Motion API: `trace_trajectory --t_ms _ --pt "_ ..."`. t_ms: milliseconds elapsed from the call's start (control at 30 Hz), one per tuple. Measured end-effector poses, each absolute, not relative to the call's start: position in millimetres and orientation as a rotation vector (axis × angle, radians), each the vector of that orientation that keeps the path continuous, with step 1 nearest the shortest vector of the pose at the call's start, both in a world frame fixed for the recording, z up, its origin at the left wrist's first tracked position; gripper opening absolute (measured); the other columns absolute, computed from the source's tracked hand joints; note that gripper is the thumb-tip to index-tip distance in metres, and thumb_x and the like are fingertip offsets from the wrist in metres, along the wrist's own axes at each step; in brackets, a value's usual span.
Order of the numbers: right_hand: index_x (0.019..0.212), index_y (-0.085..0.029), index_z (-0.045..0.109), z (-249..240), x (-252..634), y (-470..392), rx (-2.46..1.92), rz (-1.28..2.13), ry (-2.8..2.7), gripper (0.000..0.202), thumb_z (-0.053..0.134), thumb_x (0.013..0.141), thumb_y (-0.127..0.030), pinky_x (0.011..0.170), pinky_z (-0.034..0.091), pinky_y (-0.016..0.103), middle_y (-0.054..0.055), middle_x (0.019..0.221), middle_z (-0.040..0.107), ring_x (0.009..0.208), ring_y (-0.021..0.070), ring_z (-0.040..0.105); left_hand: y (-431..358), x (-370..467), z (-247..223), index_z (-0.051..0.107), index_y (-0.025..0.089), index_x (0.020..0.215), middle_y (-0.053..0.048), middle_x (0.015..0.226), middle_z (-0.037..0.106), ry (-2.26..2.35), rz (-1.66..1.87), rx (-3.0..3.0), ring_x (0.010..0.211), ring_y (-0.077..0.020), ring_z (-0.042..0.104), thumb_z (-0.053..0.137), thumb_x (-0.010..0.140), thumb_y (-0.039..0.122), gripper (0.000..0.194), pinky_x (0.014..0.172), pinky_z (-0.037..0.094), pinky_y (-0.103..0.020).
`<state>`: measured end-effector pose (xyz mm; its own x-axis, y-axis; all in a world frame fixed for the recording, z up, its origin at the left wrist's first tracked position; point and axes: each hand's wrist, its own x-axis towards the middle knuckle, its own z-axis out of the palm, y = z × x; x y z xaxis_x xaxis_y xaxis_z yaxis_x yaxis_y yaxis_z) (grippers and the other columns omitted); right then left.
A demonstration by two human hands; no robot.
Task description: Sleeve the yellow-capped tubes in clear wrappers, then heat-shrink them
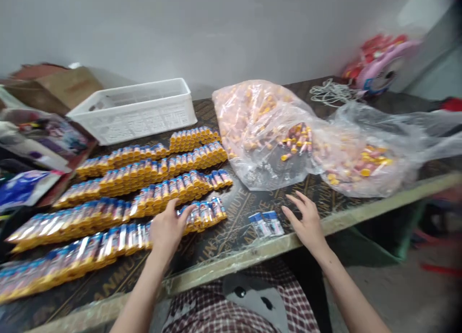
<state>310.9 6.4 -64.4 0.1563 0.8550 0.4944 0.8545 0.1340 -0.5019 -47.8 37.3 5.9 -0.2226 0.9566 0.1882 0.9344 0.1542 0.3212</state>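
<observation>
My left hand (166,229) is over the right part of the front rows of small tubes, thumb and forefinger apart; I see nothing held in it. Beside it stands a short group of tubes (204,213) with blue tops, printed clear bodies and yellow bottoms. My right hand (306,222) is open, fingers spread, just right of a few clear sleeves with blue ends (266,224) lying flat near the table's front edge. A small gap separates that hand from the sleeves.
Long rows of tubes (119,176) fill the left of the dark table (231,241). Behind them stands a white basket (144,111). Clear bags (252,131) of yellow and pink pieces lie at the right. A white cord (330,92) and a pink fan (390,70) are at the back right.
</observation>
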Motion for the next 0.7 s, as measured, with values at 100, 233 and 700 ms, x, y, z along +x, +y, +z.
trace_trajectory --t_ms 100,233,700 --pt "0.116 -0.018 0.06 -54.5 325.8 40.8 -1.761 -0.06 -1.669 0.043 0.049 0.086 -0.047 0.1 0.036 0.045 0.015 0.126 0.05 0.119 0.0275 0.044 28.3 -26.5 7.3 0.065 0.016 0.096 -0.001 0.06 0.059 2.137 0.914 1.955 0.055 -0.0165 0.055 0.051 0.08 0.054 0.043 0.056 0.036 -0.025" --pt "0.127 -0.021 0.051 -49.8 340.4 108.9 -2.049 -0.049 -1.696 0.049 0.052 0.084 -0.044 0.101 0.033 0.045 0.014 0.14 0.037 0.127 0.0287 0.034 13.3 40.3 -7.8 0.065 0.018 0.091 -0.005 0.084 0.067 1.441 0.803 2.005 0.074 -0.016 0.061 0.044 0.088 0.038 0.029 0.069 0.045 -0.025" --pt "0.135 -0.017 0.036 -35.2 403.6 257.9 -2.494 0.0 -1.403 0.064 0.046 0.083 -0.053 0.099 0.023 0.052 0.02 0.141 0.027 0.129 0.0367 0.023 34.1 120.1 -53.3 0.055 0.018 0.077 -0.002 0.084 0.057 1.441 0.318 1.971 0.076 -0.0148 0.057 0.049 0.081 0.018 0.008 0.069 0.037 -0.025"
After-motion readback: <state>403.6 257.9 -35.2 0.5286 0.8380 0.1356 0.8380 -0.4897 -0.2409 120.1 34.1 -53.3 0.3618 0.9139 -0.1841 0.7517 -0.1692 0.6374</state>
